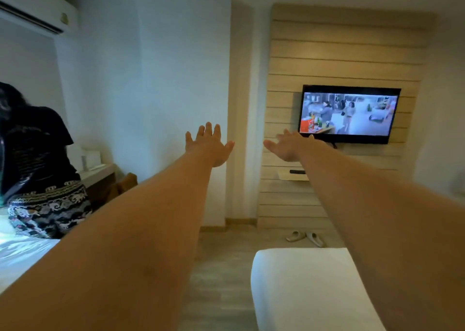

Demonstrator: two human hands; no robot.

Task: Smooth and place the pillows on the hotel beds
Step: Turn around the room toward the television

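Both my arms stretch straight out in front of me at chest height. My left hand (208, 144) is spread flat with fingers apart and holds nothing. My right hand (289, 145) is also spread and empty, just left of the television. One white bed (302, 288) shows its foot end at the lower right, under my right arm. A second white bed (17, 252) lies at the lower left. No pillow is in sight.
A person in dark clothes and patterned trousers (47, 205) sits on the left bed. A wall television (348, 114) plays on a slatted wood panel, with a small shelf (293, 176) beneath. Slippers (305, 239) lie on the grey floor between the beds. An air conditioner (32, 9) hangs top left.
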